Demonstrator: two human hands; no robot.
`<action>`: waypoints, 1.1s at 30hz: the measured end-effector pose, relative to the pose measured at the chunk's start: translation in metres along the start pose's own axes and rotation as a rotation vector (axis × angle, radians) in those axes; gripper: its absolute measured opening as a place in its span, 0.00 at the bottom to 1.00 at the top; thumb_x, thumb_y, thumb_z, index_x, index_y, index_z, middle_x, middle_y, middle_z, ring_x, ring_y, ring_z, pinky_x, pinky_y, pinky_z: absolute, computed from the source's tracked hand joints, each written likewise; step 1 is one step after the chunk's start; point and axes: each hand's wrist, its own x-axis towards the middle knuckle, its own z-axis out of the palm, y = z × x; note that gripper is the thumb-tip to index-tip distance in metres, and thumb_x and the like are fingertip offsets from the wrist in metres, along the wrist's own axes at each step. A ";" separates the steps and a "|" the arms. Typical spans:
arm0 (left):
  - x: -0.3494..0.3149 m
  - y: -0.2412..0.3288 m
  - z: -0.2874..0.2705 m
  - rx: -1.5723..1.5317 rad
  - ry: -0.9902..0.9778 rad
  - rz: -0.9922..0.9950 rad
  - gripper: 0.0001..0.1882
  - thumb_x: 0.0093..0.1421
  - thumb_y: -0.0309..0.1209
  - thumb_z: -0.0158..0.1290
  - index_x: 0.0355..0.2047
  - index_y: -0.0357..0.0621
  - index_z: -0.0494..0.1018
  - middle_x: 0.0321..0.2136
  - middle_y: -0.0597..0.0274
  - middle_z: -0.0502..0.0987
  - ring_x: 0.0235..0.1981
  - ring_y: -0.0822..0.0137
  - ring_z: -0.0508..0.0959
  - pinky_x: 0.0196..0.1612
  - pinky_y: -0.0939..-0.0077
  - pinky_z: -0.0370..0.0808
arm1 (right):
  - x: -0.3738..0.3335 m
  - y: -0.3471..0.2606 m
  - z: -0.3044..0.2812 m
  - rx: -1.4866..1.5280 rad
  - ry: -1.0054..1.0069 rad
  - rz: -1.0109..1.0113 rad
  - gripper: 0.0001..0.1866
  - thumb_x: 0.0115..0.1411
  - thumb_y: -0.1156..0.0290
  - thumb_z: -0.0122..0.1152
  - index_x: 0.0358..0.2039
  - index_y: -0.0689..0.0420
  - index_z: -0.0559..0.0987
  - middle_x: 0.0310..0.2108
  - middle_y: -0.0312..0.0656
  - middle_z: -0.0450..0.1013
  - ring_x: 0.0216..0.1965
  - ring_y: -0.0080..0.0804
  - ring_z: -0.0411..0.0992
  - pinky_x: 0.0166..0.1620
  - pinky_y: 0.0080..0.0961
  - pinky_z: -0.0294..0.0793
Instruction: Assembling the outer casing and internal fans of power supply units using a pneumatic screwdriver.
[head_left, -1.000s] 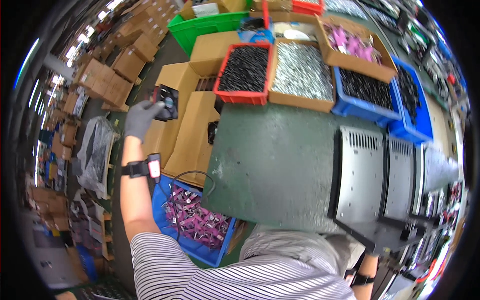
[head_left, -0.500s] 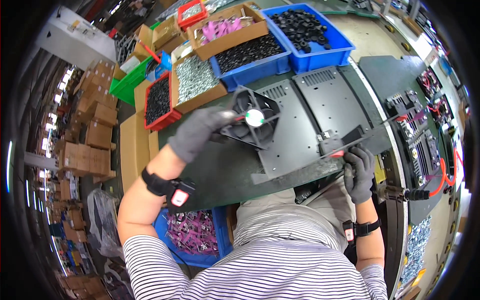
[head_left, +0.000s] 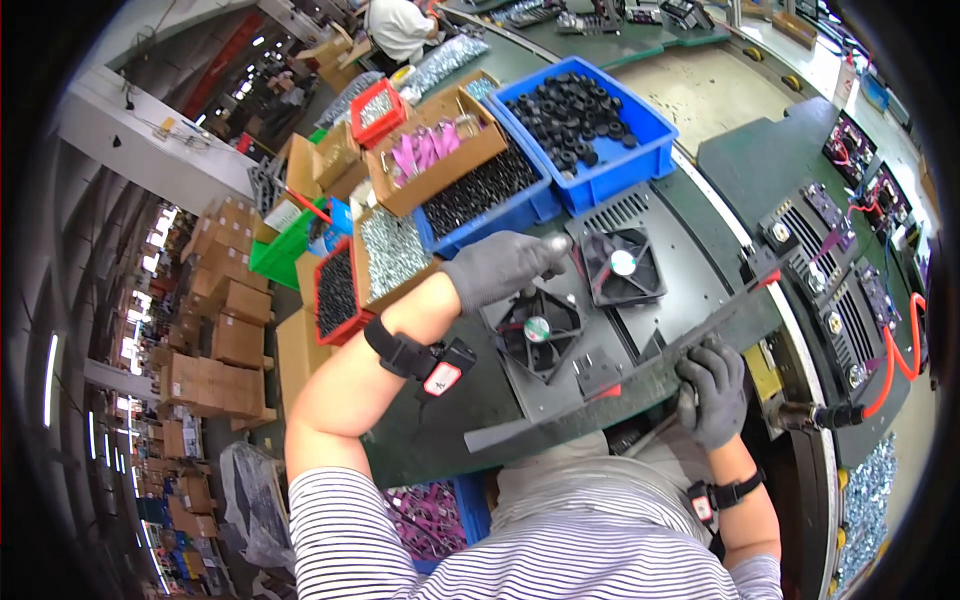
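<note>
We keep the left hand (head_left: 505, 268) near the left fan (head_left: 540, 350), fingertips bunched just beside the right fan (head_left: 637, 284); both fans lie on metal plates (head_left: 690, 285). Our right hand (head_left: 715, 392) curls by their near edge. Whether either grip holds anything, we cannot tell.

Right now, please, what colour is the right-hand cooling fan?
Black cooling fan, white hub label; clearest in head view.

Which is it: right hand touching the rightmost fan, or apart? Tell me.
Apart: the head view shows metal panel between the right hand and the rightmost fan.
</note>
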 end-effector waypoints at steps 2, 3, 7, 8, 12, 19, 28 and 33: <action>-0.002 -0.009 -0.015 0.127 0.156 0.050 0.28 0.62 0.52 0.43 0.43 0.38 0.73 0.31 0.60 0.76 0.26 0.71 0.73 0.32 0.76 0.71 | 0.000 0.001 -0.001 0.024 -0.002 0.011 0.13 0.48 0.64 0.52 0.34 0.55 0.75 0.38 0.44 0.69 0.45 0.47 0.65 0.49 0.45 0.62; -0.004 -0.017 -0.027 0.208 0.222 0.048 0.26 0.61 0.51 0.46 0.44 0.39 0.73 0.33 0.57 0.77 0.33 0.66 0.76 0.38 0.74 0.72 | 0.000 0.002 0.000 0.027 -0.007 0.010 0.13 0.48 0.64 0.52 0.34 0.55 0.75 0.38 0.44 0.69 0.45 0.47 0.65 0.49 0.45 0.62; -0.004 -0.057 -0.068 0.438 0.420 -0.068 0.24 0.58 0.47 0.49 0.46 0.41 0.73 0.40 0.52 0.77 0.43 0.58 0.76 0.47 0.69 0.70 | -0.001 0.003 0.006 0.050 0.030 0.016 0.13 0.49 0.63 0.52 0.33 0.55 0.75 0.37 0.44 0.69 0.44 0.47 0.65 0.49 0.46 0.62; 0.000 -0.067 -0.073 0.494 0.433 -0.177 0.24 0.58 0.47 0.49 0.47 0.41 0.72 0.43 0.51 0.76 0.46 0.55 0.75 0.49 0.68 0.69 | -0.001 0.003 0.008 0.041 0.038 0.013 0.13 0.49 0.62 0.51 0.33 0.55 0.75 0.37 0.44 0.69 0.44 0.47 0.65 0.49 0.46 0.62; 0.035 -0.094 -0.073 0.509 0.292 -0.141 0.25 0.58 0.48 0.49 0.49 0.42 0.71 0.46 0.49 0.74 0.48 0.52 0.73 0.52 0.66 0.68 | 0.000 0.004 0.012 0.043 0.037 0.000 0.14 0.49 0.61 0.50 0.32 0.55 0.75 0.36 0.45 0.68 0.43 0.47 0.65 0.48 0.46 0.62; 0.064 -0.096 -0.078 0.475 0.062 -0.298 0.28 0.59 0.53 0.47 0.50 0.43 0.70 0.46 0.49 0.74 0.48 0.53 0.73 0.50 0.64 0.68 | 0.001 0.000 0.010 -0.043 0.017 0.019 0.13 0.50 0.61 0.50 0.32 0.54 0.75 0.37 0.44 0.69 0.45 0.47 0.66 0.47 0.45 0.62; 0.069 -0.075 -0.087 0.235 -0.100 -0.509 0.27 0.56 0.51 0.51 0.48 0.47 0.73 0.35 0.58 0.78 0.31 0.66 0.77 0.35 0.72 0.74 | 0.006 -0.002 0.006 -0.027 0.004 0.025 0.12 0.52 0.61 0.51 0.32 0.53 0.75 0.36 0.42 0.69 0.43 0.45 0.66 0.46 0.43 0.63; 0.058 -0.089 -0.086 0.353 -0.001 -0.340 0.24 0.58 0.49 0.48 0.47 0.43 0.71 0.33 0.57 0.77 0.26 0.65 0.77 0.31 0.68 0.75 | 0.004 -0.003 0.009 -0.009 0.007 0.027 0.12 0.50 0.61 0.51 0.33 0.53 0.75 0.36 0.43 0.69 0.44 0.45 0.66 0.46 0.43 0.63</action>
